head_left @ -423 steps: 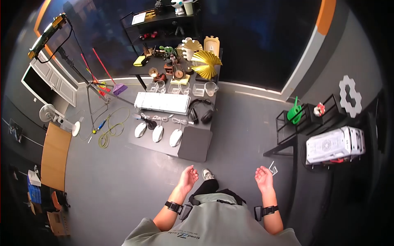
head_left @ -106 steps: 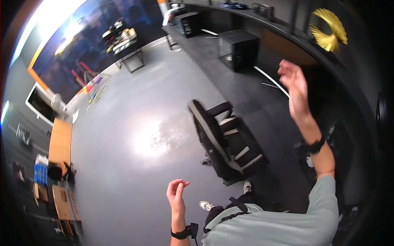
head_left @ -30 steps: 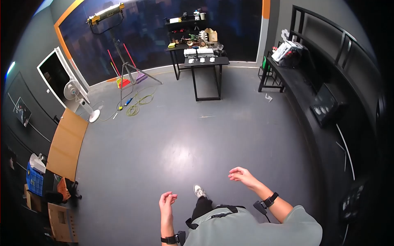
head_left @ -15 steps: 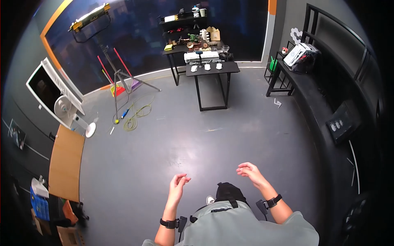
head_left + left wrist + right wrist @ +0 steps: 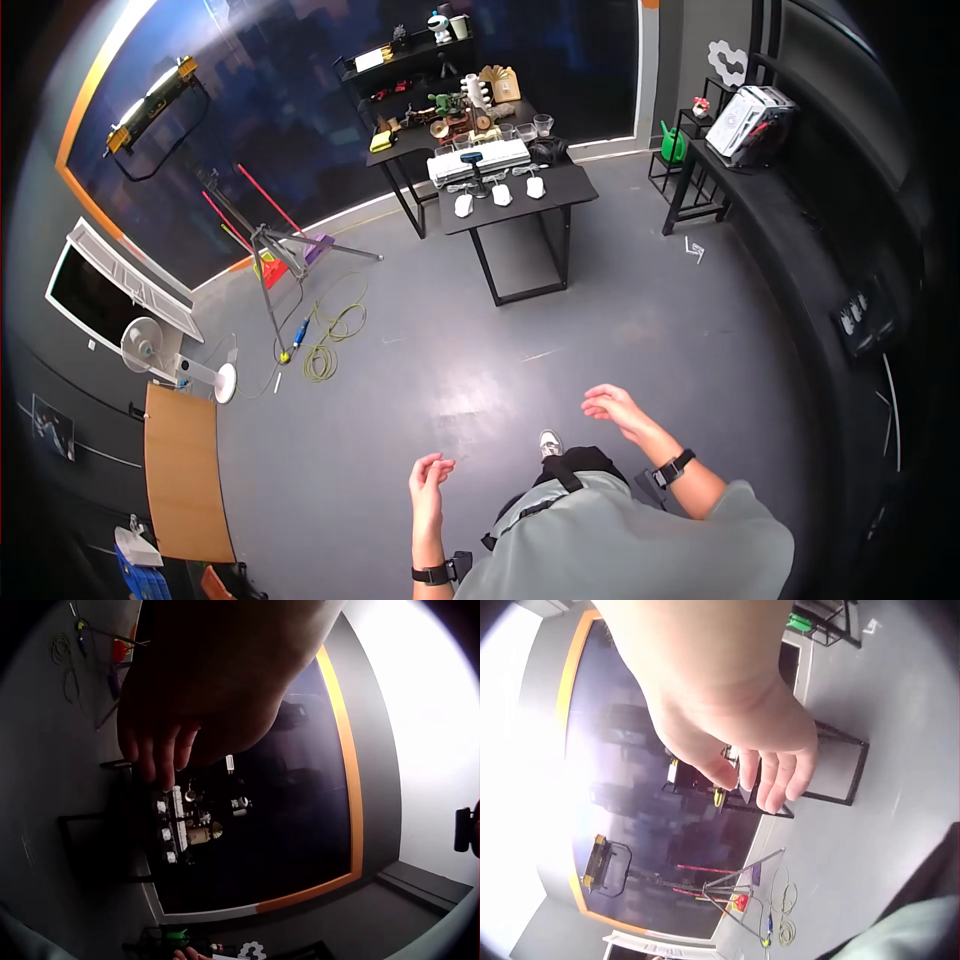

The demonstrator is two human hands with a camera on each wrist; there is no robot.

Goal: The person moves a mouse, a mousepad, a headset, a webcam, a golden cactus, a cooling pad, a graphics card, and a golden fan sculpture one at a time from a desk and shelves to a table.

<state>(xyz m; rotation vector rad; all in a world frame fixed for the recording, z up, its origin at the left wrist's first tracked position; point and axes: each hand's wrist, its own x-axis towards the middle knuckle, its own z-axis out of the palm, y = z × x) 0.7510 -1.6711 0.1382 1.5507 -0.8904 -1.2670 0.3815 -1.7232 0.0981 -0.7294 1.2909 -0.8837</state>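
Observation:
Both hands are bare and hold nothing, raised in front of the body over the grey floor. In the head view the left hand is at lower centre, fingers loosely bent; the right hand is farther right and higher, fingers relaxed. The left wrist view shows the left hand with fingers hanging loosely, and the right wrist view shows the right hand likewise. Ahead, out of contact with either hand, stands a black table with white mice, a white keyboard box and glass cups.
A tripod light stands at left, with a coiled yellow-green cable on the floor. A white fan and brown board are farther left. At right, a long black bench bears a white computer case.
The black table now looks larger and nearer than before. The feet have shifted in view. Both hands stay raised and empty, the left slightly lower in view than half a second ago.

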